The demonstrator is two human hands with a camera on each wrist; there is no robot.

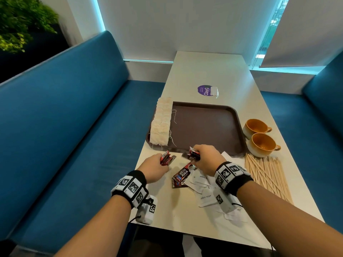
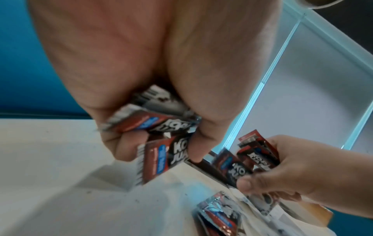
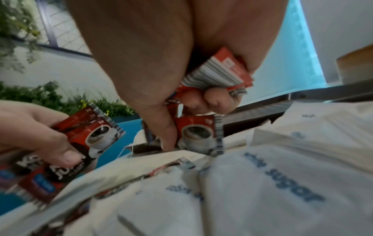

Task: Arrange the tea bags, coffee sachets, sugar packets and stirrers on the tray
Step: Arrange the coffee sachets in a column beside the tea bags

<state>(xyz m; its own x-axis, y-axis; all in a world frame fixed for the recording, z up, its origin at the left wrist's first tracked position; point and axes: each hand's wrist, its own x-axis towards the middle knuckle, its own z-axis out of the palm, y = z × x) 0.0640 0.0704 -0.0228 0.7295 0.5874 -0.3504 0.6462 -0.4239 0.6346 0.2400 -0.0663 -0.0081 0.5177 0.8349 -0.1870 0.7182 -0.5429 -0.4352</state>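
my left hand (image 1: 155, 168) pinches a small bunch of red and black foil coffee sachets (image 1: 166, 158), and my right hand (image 1: 205, 159) is curled round another bunch (image 1: 194, 154), both just short of the near rim of the brown plastic tray (image 1: 206, 125). a few more sachets (image 1: 181, 177) lie on the pale desk (image 1: 213, 71) beside the white paper sugar packets (image 1: 205, 198). the white tea bags (image 1: 161, 121) already line the tray's left side. i think i should square each bunch edge to edge, gather the loose ones, then lay them in a neat row next to the tea bags, leaving room for the sugar and the wooden stirrers (image 1: 267, 175).
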